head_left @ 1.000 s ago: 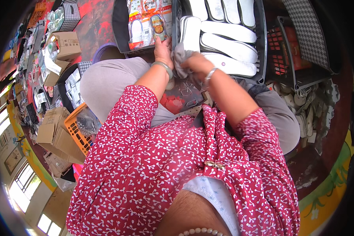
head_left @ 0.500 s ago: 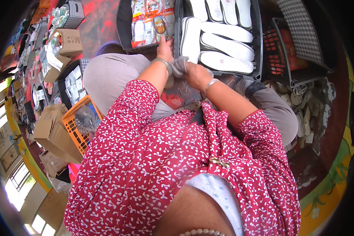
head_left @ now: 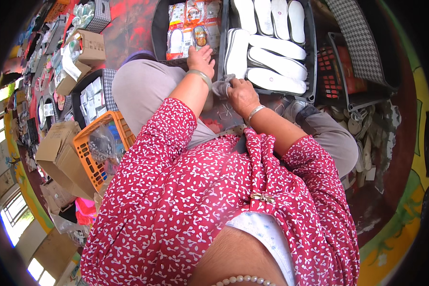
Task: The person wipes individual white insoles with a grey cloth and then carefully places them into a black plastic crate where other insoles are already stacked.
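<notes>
My right hand [head_left: 243, 97] grips a crumpled grey cloth [head_left: 221, 87] at the near edge of a dark bin [head_left: 284, 95]. White insoles [head_left: 277, 63] lie in that bin, some lengthwise and others crosswise. My left hand [head_left: 201, 62] holds nothing, its fingers apart, just in front of a second dark bin [head_left: 160, 35]. Packaged goods [head_left: 194, 32] in clear and orange wrapping stand in rows inside it; the fingertips are close to the nearest packs, and I cannot tell whether they touch.
To the left are an orange plastic basket [head_left: 83, 151] with bagged items, cardboard boxes [head_left: 57, 148] and a bin of small white packs [head_left: 94, 100]. An open checked bin [head_left: 358, 55] stands on the right, with a pile of insoles or shoes [head_left: 364, 136] below it. My knees flank the work area.
My left hand has come away from the cloth side and opened, fingers spreading. The right hand keeps the cloth, slightly lower. The whole view has shifted a little.
</notes>
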`<state>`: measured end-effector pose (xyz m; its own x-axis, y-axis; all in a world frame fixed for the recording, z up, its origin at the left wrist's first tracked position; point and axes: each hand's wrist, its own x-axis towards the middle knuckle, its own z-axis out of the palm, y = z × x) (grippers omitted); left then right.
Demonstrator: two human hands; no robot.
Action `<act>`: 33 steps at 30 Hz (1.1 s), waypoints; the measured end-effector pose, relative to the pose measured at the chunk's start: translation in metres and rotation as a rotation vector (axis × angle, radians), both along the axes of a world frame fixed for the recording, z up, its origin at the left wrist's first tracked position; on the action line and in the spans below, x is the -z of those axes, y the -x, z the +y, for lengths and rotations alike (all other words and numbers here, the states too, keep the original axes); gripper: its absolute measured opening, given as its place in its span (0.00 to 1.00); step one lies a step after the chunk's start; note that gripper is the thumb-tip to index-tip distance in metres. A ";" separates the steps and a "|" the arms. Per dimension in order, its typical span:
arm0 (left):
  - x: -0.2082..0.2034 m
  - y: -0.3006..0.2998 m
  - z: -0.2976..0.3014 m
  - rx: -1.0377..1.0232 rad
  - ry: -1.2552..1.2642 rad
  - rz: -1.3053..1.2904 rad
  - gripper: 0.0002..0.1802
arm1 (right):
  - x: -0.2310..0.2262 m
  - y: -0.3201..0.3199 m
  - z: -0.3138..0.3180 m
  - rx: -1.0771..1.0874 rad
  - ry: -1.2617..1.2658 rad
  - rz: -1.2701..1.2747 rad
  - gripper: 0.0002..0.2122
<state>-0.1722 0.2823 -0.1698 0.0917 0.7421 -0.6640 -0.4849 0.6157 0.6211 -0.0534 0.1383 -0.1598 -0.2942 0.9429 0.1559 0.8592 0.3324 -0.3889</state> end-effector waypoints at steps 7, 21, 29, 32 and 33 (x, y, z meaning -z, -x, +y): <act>0.005 0.004 0.010 -0.004 -0.024 0.144 0.37 | 0.008 -0.040 -0.011 0.135 0.115 0.064 0.04; 0.009 -0.080 0.016 1.819 -1.673 1.382 0.10 | -0.074 -0.143 -0.065 0.615 0.910 1.201 0.10; -0.001 -0.078 0.027 1.893 -1.615 1.350 0.11 | -0.064 -0.156 -0.064 0.629 0.865 1.245 0.17; 0.006 -0.069 0.030 1.897 -1.491 1.364 0.12 | -0.083 -0.182 -0.052 0.786 0.739 1.268 0.19; 0.012 -0.064 0.031 1.881 -1.475 1.360 0.12 | -0.081 -0.199 -0.048 0.776 0.675 1.243 0.18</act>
